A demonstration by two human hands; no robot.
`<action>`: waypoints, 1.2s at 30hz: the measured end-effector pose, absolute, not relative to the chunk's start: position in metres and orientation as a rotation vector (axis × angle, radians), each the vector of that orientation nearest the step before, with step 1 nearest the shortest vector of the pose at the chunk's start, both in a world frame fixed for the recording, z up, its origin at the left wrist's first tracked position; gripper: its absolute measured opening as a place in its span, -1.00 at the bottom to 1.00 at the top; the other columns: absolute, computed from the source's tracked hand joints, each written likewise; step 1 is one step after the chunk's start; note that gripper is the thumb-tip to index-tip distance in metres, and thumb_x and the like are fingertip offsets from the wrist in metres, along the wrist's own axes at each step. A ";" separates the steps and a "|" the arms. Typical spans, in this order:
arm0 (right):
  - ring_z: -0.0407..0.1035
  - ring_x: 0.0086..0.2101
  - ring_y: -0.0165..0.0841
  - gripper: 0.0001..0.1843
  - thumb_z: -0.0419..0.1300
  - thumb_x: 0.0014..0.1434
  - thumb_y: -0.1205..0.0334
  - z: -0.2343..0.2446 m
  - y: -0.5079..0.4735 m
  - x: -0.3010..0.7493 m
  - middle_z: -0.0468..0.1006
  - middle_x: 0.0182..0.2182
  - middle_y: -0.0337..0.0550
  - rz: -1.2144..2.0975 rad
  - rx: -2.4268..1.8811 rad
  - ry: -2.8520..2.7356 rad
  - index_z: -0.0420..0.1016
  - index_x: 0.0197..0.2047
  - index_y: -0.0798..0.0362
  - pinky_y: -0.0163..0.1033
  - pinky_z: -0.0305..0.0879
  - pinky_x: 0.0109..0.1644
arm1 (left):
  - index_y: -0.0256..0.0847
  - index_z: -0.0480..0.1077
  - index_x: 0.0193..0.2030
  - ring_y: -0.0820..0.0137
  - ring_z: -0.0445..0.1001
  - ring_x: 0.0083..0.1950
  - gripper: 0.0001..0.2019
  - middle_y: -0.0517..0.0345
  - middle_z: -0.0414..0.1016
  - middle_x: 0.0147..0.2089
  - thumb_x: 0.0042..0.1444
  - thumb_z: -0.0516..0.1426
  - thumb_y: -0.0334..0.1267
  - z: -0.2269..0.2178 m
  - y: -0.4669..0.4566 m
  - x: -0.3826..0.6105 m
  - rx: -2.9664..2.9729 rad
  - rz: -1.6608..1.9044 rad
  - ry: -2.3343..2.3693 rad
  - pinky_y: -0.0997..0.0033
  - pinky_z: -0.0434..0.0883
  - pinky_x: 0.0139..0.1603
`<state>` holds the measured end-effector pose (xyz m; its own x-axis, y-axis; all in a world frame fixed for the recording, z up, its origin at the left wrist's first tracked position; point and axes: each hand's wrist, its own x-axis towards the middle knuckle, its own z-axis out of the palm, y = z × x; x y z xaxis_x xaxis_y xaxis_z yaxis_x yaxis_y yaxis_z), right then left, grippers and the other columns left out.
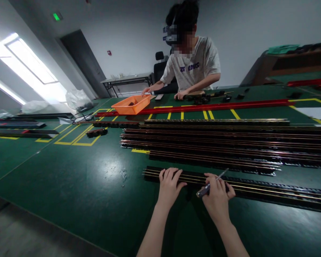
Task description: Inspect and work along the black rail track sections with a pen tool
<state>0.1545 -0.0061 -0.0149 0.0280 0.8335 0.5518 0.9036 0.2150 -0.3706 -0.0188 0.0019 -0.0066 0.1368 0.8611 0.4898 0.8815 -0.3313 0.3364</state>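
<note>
A long black rail (256, 191) with thin brass-coloured rods along it lies in front of me, running off to the right. Near its left end, my left hand (170, 185) grips it, fingers curved over the top and thumb apart on the near side. My right hand (216, 196) rests on the same rail farther right. Tucked between its fingers is a screwdriver (202, 191), the handle pointing down-left and the thin shaft up-right. My right fingertips partly hide the rail, so whether they pinch a rod too, I cannot tell.
Several similar black rails (203, 142) lie side by side beyond mine. Behind them stretch a red rail (216, 106) and an orange basket (132, 105). A person (192, 67) works across the green table (69, 185). More dark rails (21, 125) lie at left.
</note>
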 end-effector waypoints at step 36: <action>0.25 -0.02 -0.04 -0.80 0.00 -0.13 0.38 -0.013 -0.011 0.160 0.49 -0.11 -0.03 -0.053 -1.523 -1.770 0.11 -0.37 -0.03 0.09 -0.12 0.05 | -0.08 0.33 -0.01 0.27 0.34 0.07 -0.67 0.15 0.45 -0.02 0.06 0.19 -0.18 -0.008 0.001 -0.021 -2.322 -0.923 -1.866 0.02 0.05 0.19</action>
